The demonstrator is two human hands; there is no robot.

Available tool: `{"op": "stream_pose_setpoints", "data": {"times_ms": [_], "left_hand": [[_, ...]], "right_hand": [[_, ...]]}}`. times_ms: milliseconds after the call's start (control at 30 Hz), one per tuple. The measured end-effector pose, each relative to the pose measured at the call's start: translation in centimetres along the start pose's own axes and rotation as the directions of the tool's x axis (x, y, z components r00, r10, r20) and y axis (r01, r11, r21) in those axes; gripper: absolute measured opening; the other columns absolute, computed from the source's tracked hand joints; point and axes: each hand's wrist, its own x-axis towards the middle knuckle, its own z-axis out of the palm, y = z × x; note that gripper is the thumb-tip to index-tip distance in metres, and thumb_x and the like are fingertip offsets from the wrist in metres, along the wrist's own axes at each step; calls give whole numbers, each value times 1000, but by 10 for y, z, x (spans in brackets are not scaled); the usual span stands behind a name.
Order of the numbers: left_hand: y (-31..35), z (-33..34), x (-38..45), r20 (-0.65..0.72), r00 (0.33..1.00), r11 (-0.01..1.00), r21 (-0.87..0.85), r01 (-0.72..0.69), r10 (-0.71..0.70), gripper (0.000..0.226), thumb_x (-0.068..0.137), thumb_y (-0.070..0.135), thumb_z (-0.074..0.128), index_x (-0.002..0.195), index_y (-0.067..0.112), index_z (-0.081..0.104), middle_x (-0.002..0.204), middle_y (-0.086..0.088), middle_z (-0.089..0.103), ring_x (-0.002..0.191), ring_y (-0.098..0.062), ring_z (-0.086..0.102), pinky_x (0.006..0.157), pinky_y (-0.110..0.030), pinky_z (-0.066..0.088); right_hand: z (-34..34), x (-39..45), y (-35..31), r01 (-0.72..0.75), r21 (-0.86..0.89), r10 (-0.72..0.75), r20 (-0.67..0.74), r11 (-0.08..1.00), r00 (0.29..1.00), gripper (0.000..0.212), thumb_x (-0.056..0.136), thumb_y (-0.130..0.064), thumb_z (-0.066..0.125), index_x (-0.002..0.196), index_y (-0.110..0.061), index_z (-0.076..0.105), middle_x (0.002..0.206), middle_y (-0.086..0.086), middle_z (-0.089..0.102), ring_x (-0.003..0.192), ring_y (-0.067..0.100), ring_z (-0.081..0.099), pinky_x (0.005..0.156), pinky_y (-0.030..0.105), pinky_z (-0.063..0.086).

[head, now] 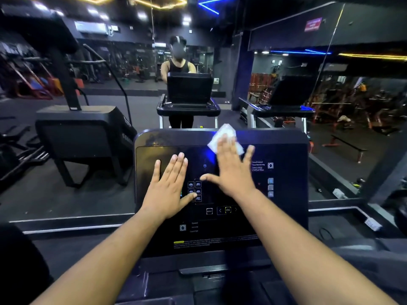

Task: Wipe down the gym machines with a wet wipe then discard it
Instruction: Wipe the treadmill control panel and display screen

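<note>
Pressing a white wet wipe [224, 138] flat against the upper edge of the treadmill console [286, 155], the right hand [233, 170] has its fingers straight and spread, the wipe pinned beneath the fingertips and sticking out above and beside them near the top middle of the panel. The left hand [169, 186] lies flat on the left part of the same dark screen, fingers extended and together, holding nothing, apparently bracing the panel. Between the two hands sit lit icons and, lower down, the OK button [228, 209] with its arrow keys. Judging by where the wipe sits, the work is in its wiping stage and only on this one machine's display: whether any of the glossy face is already clean cannot be told from its look. The handles, side rails and lower deck show no sign either way. Beyond the console a mirror [132, 62] reflects the person at the treadmill, and a second treadmill [284, 106] stands to the right, with a stair machine [88, 133] to the left; these likely remain to be wiped. Discarding the wipe is not yet done, and no bin is visible.
</note>
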Motion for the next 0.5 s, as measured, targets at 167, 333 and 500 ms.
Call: {"op": "stream_pose_setpoints", "data": {"times_ms": [167,333,500], "left_hand": [[4,0,8,-45,999,1000,4,-30,31,99,91,73,33,162,7,12,172,-8,1,158,-21,2,125,-60,2],[17,-2,21,-53,996,998,24,-66,67,98,94,73,32,163,7,10,172,-8,0,158,-22,2,124,-61,2],[39,0,35,-75,989,992,19,-125,126,97,94,72,33,162,7,12,171,-9,3,158,-23,8,124,-62,4]], "right_hand": [[-5,16,-31,239,-64,-240,-3,969,971,115,75,-92,23,157,-20,-15,168,-2,-17,153,15,-20,113,75,-4],[-2,3,64,-113,-32,111,-46,993,993,121,70,-96,6,159,-18,-16,165,-1,-25,154,19,-20,110,72,-16],[-5,-23,158,-503,212,522,-40,838,852,125,70,-97,12,160,-14,-13,169,3,-17,155,20,-17,111,79,-4]]}}
